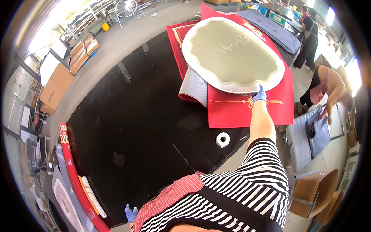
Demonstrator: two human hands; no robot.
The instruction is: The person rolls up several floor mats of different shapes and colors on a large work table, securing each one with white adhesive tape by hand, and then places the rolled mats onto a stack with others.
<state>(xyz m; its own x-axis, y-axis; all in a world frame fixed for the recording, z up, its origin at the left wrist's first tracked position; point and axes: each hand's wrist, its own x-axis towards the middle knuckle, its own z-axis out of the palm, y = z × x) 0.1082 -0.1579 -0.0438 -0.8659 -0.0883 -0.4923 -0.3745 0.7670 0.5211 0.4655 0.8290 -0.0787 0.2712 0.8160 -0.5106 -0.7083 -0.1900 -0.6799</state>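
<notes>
Clearly the right hand (259, 95), arm at full stretch, pinches the near rim of the oval mat (232, 54), which stretches away beyond it; the left hand (130, 213) rests far back, grip unclear.

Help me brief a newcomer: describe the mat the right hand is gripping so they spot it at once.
On the black table, look to the far end, where red mats are stacked. On top lies the pale mat, grey-green with a white scalloped rim, held at its near edge by the right hand. It alone is rounded.
</notes>
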